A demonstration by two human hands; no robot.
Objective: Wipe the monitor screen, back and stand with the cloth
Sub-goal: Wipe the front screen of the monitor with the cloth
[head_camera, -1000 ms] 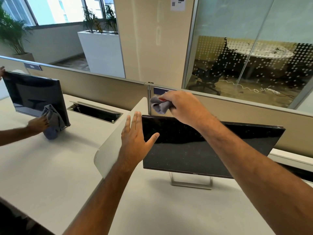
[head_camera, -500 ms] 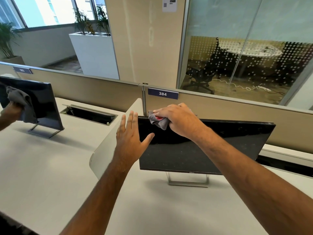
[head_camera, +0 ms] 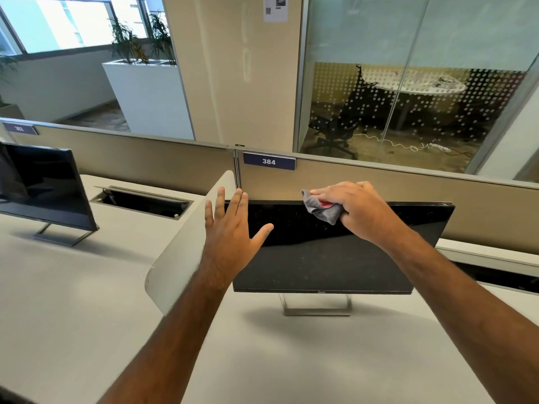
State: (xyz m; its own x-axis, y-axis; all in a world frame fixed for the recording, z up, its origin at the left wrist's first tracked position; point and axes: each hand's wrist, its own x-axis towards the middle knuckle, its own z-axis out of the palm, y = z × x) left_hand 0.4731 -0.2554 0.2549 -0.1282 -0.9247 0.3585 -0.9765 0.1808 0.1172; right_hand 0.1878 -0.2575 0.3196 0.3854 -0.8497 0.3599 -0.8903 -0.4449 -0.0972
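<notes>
Your right hand (head_camera: 354,209) grips a grey cloth (head_camera: 323,209) on the monitor (head_camera: 335,252) top edge at 12 o'clock; your left hand (head_camera: 230,231), fingers spread, is at its 9 o'clock edge.

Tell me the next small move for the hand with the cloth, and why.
Probably sweep the right hand and its grey cloth rightward along the monitor's top edge. The cloth sits near the upper middle, the stretch to its right looks untouched, and specks dot the screen below. The open left hand is by the left edge.
</notes>
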